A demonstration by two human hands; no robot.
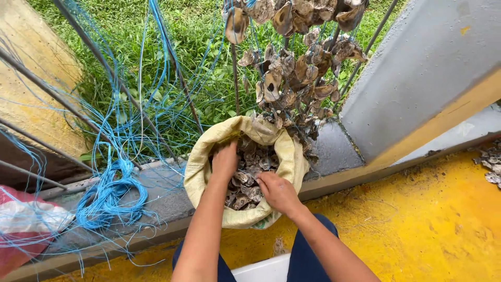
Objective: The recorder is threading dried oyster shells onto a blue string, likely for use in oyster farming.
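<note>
A yellowish woven sack (201,167) with its rim rolled down stands on a grey ledge, filled with grey-brown oyster shells (245,185). My left hand (224,162) reaches into the sack's far side, fingers down among the shells; what it holds is hidden. My right hand (277,192) is over the shells at the near right, fingers curled on a shell. Above the sack hang strings of pierced oyster shells (292,68), threaded on blue cord.
A tangle of blue cord (110,196) lies on the ledge at left, strands running up over metal rods (104,68). A red-and-white bag (23,224) is far left. A grey concrete post (417,73) stands right. Yellow floor (428,219) below; loose shells (490,162) far right.
</note>
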